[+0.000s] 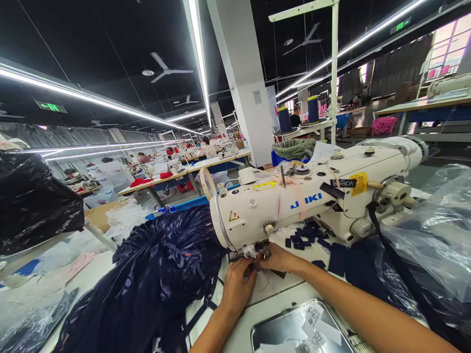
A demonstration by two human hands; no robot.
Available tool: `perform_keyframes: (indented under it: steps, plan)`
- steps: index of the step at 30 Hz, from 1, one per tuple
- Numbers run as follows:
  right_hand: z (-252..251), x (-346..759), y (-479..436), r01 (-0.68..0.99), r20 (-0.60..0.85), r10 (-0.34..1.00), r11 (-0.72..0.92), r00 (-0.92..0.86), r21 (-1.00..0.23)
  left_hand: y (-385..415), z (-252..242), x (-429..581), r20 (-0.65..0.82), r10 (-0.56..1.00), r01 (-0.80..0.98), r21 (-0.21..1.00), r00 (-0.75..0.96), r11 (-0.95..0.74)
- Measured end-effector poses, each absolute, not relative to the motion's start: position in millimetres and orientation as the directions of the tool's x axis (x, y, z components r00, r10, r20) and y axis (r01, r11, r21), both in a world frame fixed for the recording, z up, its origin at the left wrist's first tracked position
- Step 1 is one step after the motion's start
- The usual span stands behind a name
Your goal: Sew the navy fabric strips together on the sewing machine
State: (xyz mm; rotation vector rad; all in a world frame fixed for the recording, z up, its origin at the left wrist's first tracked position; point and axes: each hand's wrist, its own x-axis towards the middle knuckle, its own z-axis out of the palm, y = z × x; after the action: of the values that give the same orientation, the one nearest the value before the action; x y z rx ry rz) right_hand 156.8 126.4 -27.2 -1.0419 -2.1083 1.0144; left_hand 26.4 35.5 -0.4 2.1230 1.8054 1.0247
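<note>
A white JUKI sewing machine stands on the worktable. Both of my hands meet under its needle head. My left hand has its fingers curled and pinched on a small dark fabric piece at the presser foot. My right hand presses in from the right, fingers closed on the same piece beside the needle. A big heap of navy fabric strips lies just left of my left hand. Small navy cut pieces lie behind the needle area.
A metal tray with white labels sits at the near table edge. Clear plastic bags pile up at right, a black bag at left. Blue thread cones stand behind the machine. Other people work at distant tables.
</note>
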Motion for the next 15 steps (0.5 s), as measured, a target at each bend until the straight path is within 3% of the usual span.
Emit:
perform_keyframes:
  steps: [7,15]
  plan:
    - [-20.6,156.7,121.0,0.407,0.129,0.827,0.398,-0.548,-0.822,37.8,1.0,26.6,0.387,0.920,0.778,0.557,0.065,-0.290]
    - [-12.1,160.6,113.9,0.402,0.127,0.848,0.369,-0.515,-0.838,39.6,-0.2,24.5,0.395,0.918,0.780,0.578,-0.011,-0.240]
